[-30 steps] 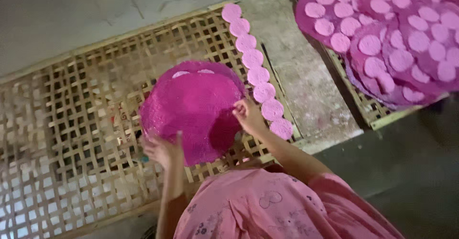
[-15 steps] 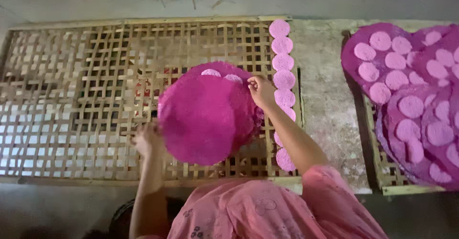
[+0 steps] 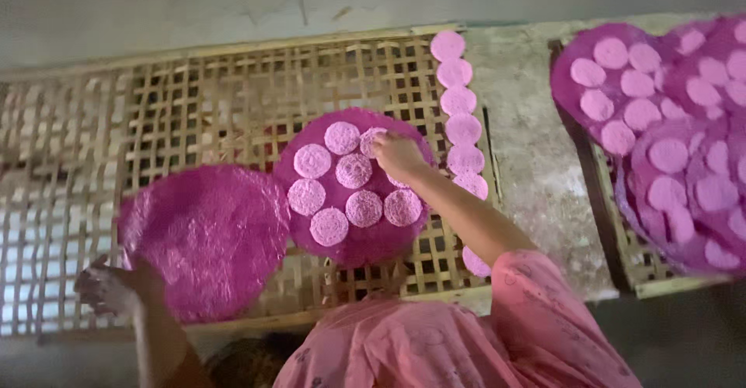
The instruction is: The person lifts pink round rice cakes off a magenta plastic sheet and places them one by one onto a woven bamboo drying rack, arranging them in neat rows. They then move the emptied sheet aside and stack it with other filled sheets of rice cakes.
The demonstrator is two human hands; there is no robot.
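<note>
The right hand [image 3: 398, 155] is resting with its fingertips pressed together on a pale pink disc [image 3: 371, 141] at the two o'clock edge of a round magenta sheet [image 3: 353, 240], though whether it is pinching the disc or only touching it cannot be told. That sheet is carrying a ring of small, grainy, pale pink rounds [image 3: 353, 170]. The left hand [image 3: 109, 287], blurred, is gripping the eight o'clock rim of a second magenta sheet [image 3: 206, 236], crinkled and glossy like thin plastic, lying at nine o'clock from the first and just overlapping it. Both sheets are lying on a woven bamboo lattice tray [image 3: 194, 108]. A column of smooth pink discs [image 3: 458, 100] is running along the tray's three o'clock edge. More disc-covered magenta sheets [image 3: 668, 139] are lying farther toward three o'clock.
</note>
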